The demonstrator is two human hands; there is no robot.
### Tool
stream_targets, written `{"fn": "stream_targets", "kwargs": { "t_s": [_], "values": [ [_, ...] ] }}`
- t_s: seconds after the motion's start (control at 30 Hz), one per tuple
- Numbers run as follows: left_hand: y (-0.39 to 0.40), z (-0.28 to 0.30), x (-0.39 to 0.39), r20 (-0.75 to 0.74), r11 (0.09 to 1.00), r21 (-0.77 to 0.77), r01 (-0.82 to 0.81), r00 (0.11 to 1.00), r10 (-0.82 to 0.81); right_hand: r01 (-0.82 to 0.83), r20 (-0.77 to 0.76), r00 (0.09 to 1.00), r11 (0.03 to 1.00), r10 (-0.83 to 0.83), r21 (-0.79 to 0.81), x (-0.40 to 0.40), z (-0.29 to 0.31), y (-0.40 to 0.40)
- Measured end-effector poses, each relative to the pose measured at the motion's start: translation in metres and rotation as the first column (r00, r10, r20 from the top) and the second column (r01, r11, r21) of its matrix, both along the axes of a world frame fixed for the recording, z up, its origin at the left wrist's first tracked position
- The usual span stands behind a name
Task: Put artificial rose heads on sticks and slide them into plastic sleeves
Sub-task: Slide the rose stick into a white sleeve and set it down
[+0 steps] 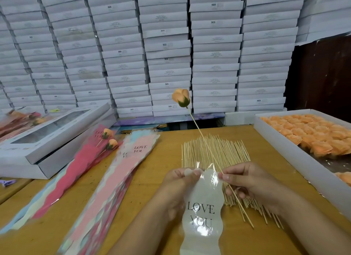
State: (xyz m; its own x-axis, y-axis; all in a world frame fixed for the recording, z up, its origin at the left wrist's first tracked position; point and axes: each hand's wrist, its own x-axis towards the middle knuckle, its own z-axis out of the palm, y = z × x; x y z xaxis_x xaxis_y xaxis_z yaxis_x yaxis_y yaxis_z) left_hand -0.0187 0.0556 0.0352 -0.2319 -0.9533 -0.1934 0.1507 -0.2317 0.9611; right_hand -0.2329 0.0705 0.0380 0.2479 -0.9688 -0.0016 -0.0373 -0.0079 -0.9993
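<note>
holding a white scalloped plastic sleeve printed "love you" (pixel 202 207) near the front edge of the wooden table (pixel 152 178), the left hand (pixel 178 186) pinches its top open. the right hand (pixel 248 182) pinches a thin bamboo stick (pixel 201 135) topped with an orange fabric rose head (pixel 181 98), held up in the air, blunt end down. my worry: the film mouth looks floppy, so the stick could snag or poke through, and the head may pop off if it's shoved in.

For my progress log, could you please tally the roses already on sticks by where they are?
Rose on stick held in the right hand, not yet sleeved: 1
Roses in red sleeves left of the stick pile: 2
Total clearly visible: 3
</note>
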Motion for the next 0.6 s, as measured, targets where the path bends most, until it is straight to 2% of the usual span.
{"fn": "stream_targets", "kwargs": {
  "t_s": [0.13, 0.4, 0.6],
  "values": [
    [0.0006, -0.0004, -0.0011, -0.053, 1.0, -0.031, -0.005, 0.999, 0.004, -0.01, -0.014, 1.0, 1.0, 0.01, -0.014, 0.002, 0.0004, 0.001],
    [-0.001, -0.0009, 0.0017, -0.031, 0.998, -0.026, -0.054, 0.998, 0.053, 0.015, 0.031, 0.999, 1.0, -0.015, -0.004, 0.0008, 0.0031, 0.0016],
    [-0.001, 0.0, 0.0022, -0.051, 1.0, 0.001, -0.024, 0.998, 0.024, 0.149, 0.065, 0.987, 0.989, -0.15, 0.011, -0.0024, 0.0065, -0.0047]
  ]
}}
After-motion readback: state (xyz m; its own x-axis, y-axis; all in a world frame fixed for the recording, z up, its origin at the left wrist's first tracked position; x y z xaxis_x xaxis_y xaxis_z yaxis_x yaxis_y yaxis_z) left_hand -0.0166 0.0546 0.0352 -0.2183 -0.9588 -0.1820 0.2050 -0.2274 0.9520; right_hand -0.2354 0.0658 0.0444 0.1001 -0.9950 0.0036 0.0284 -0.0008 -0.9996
